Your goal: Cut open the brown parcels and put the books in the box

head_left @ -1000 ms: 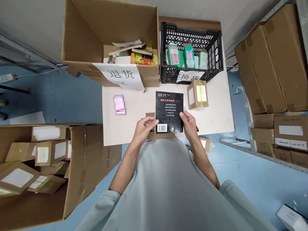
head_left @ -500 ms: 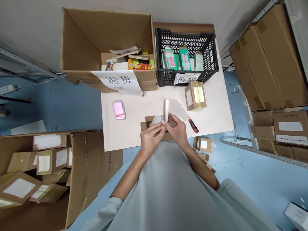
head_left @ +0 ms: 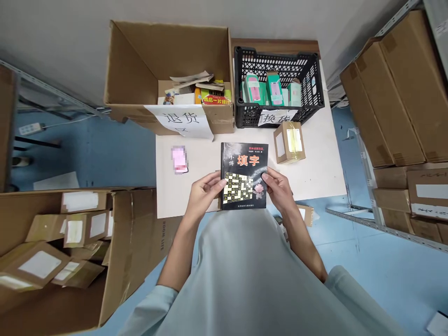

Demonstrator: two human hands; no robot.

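Observation:
A black crossword book (head_left: 241, 164) faces me, its cover showing orange and white lettering, a yellow-and-black grid and a small pink figure. My left hand (head_left: 206, 192) pinches its left edge, thumb on the cover. On the opposite edge, my right hand (head_left: 280, 186) grips it the same way. The book is held above the near edge of the white table (head_left: 196, 182) and hides what lies behind it. Right of the book stands a taped cardboard parcel (head_left: 290, 143) with a white label.
Behind are a large open carton (head_left: 133, 112) with books and a black plastic crate (head_left: 245, 114) holding green boxes. A pink, blurred item (head_left: 179, 158) lies at left. A big carton (head_left: 122, 261) of parcels stands lower left; shelved cartons (head_left: 402, 88) line the right.
The book was edge-on between both hands; now its front cover is turned towards me. My hands have moved apart to its two sides. The book now covers the small open carton.

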